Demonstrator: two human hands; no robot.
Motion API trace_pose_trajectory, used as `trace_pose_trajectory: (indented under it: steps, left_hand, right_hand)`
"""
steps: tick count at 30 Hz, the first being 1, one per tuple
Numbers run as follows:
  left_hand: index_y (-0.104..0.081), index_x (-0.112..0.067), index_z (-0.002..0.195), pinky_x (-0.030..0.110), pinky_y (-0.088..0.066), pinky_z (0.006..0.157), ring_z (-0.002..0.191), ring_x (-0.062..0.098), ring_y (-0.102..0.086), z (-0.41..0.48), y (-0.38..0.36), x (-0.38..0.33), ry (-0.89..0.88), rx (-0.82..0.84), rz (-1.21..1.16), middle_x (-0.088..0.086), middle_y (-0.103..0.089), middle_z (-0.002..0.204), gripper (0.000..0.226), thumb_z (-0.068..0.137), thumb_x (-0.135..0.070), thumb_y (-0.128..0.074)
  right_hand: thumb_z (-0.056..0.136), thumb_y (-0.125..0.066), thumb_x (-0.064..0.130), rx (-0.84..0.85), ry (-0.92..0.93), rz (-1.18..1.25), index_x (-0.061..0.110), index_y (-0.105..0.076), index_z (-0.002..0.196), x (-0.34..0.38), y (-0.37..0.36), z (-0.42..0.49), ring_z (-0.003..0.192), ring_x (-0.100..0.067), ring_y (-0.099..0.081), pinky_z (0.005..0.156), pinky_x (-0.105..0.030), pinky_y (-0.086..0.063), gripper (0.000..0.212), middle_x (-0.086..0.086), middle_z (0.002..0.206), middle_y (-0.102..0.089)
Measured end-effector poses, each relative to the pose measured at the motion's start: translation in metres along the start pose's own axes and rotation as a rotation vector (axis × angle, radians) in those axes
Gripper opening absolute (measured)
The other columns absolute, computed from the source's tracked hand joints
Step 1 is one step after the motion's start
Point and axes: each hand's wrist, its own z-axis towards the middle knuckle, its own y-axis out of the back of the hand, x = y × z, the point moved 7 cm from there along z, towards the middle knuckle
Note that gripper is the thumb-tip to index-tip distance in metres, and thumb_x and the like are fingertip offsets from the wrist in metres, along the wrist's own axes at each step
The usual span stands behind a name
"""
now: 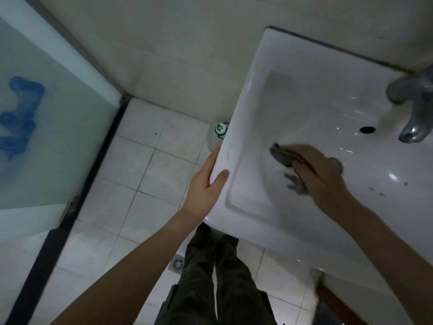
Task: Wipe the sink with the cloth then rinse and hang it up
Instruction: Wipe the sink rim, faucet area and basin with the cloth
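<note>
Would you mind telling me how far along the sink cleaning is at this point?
Wiping is in hand: the right hand presses the grey cloth inside the basin of the sink, beside the drain, while the left hand grips the rim. No water visibly runs from the tap, so rinsing and hanging up remain.

Dim greenish light, glare spots on sink (257, 95), motion blur, wide-angle edge distortion

Single head-worn wide-angle view, looked steeply down from above the sink (246, 127), close to it; sink filled the right side, floor tiles (150, 165) left of sink, edges bent.
</note>
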Motion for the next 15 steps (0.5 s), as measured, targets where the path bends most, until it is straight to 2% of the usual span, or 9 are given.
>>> trace_pose_trajectory:
  steps: [1, 2, 4, 5, 6, 8, 10, 12, 15]
  left_hand:
    - [-0.035, -0.027, 0.151, 0.012, -0.045, 0.099, 0.122, -0.008, -0.053, 0.001, 0.001, 0.003, 0.005, -0.003, -0.012, -0.016, -0.054, 0.141, 0.056, 0.099, -0.022, -0.055]
    - [-0.038, -0.027, 0.15, 0.015, -0.047, 0.098, 0.121, -0.004, -0.055, 0.001, 0.001, 0.005, 0.007, -0.003, -0.014, -0.015, -0.055, 0.139, 0.058, 0.097, -0.022, -0.059]
    - [-0.044, -0.028, 0.145, 0.017, -0.051, 0.091, 0.114, -0.001, -0.059, 0.001, 0.0, 0.006, 0.017, 0.002, 0.021, -0.015, -0.061, 0.129, 0.061, 0.089, -0.024, -0.069]
    - [-0.046, -0.028, 0.141, 0.014, -0.052, 0.086, 0.109, -0.001, -0.061, 0.002, -0.001, 0.007, 0.031, 0.009, 0.048, -0.016, -0.064, 0.122, 0.062, 0.086, -0.026, -0.074]
    - [-0.047, -0.027, 0.137, 0.011, -0.051, 0.081, 0.104, -0.002, -0.062, 0.004, -0.003, 0.007, 0.037, 0.015, 0.076, -0.017, -0.065, 0.114, 0.062, 0.083, -0.027, -0.076]
    - [-0.05, -0.023, 0.13, 0.007, -0.049, 0.074, 0.098, -0.002, -0.064, 0.006, -0.004, 0.008, 0.027, 0.009, 0.107, -0.016, -0.066, 0.104, 0.058, 0.08, -0.028, -0.079]
    - [-0.051, -0.025, 0.13, 0.008, -0.05, 0.073, 0.097, -0.004, -0.063, 0.006, -0.004, 0.01, 0.044, 0.002, 0.087, -0.015, -0.066, 0.106, 0.059, 0.079, -0.029, -0.079]
    - [-0.049, -0.031, 0.134, 0.01, -0.051, 0.078, 0.101, -0.007, -0.06, 0.005, -0.003, 0.012, 0.067, 0.009, 0.062, -0.02, -0.063, 0.112, 0.063, 0.079, -0.031, -0.08]
    - [-0.047, -0.035, 0.134, 0.011, -0.051, 0.084, 0.107, -0.009, -0.057, 0.003, -0.002, 0.008, 0.042, -0.007, 0.049, -0.028, -0.058, 0.115, 0.066, 0.077, -0.03, -0.081]
  right_hand:
    - [0.099, -0.045, 0.026, -0.038, 0.108, 0.073, 0.05, -0.055, 0.118, 0.018, -0.005, 0.029, 0.098, -0.017, -0.063, 0.077, -0.017, -0.056, 0.032, 0.012, 0.115, -0.054]
    - [0.099, -0.044, 0.02, -0.05, 0.166, 0.114, 0.048, -0.056, 0.12, 0.032, -0.012, 0.056, 0.101, -0.019, -0.06, 0.078, -0.019, -0.055, 0.037, 0.014, 0.114, -0.052]
    - [0.097, -0.044, 0.013, -0.054, 0.256, 0.048, 0.019, -0.06, 0.122, 0.058, -0.036, 0.1, 0.102, -0.024, -0.056, 0.086, -0.024, -0.049, 0.03, 0.007, 0.116, -0.056]
    - [0.097, -0.045, 0.015, -0.042, 0.319, -0.025, 0.009, -0.063, 0.117, 0.067, -0.052, 0.106, 0.099, -0.026, -0.056, 0.087, -0.028, -0.044, 0.027, -0.001, 0.113, -0.063]
    - [0.097, -0.047, 0.019, -0.005, 0.366, -0.082, 0.006, -0.066, 0.11, 0.076, -0.07, 0.105, 0.096, -0.027, -0.057, 0.087, -0.03, -0.041, 0.027, -0.005, 0.108, -0.067]
    - [0.098, -0.048, 0.031, 0.022, 0.433, -0.191, 0.014, -0.071, 0.102, 0.081, -0.1, 0.084, 0.097, -0.025, -0.055, 0.085, -0.034, -0.042, 0.029, 0.0, 0.105, -0.068]
    - [0.096, -0.053, 0.034, 0.022, 0.446, -0.238, 0.016, -0.072, 0.094, 0.072, -0.102, 0.084, 0.095, -0.025, -0.054, 0.082, -0.035, -0.043, 0.026, 0.001, 0.101, -0.069]
    - [0.092, -0.06, 0.029, -0.021, 0.463, -0.333, 0.017, -0.073, 0.086, 0.055, -0.092, 0.121, 0.089, -0.029, -0.056, 0.08, -0.035, -0.04, 0.018, -0.002, 0.095, -0.069]
    - [0.093, -0.05, 0.036, -0.172, 0.206, -0.375, 0.019, -0.073, 0.092, 0.007, -0.046, 0.214, 0.097, -0.032, -0.055, 0.083, -0.036, -0.035, 0.029, -0.006, 0.103, -0.067]
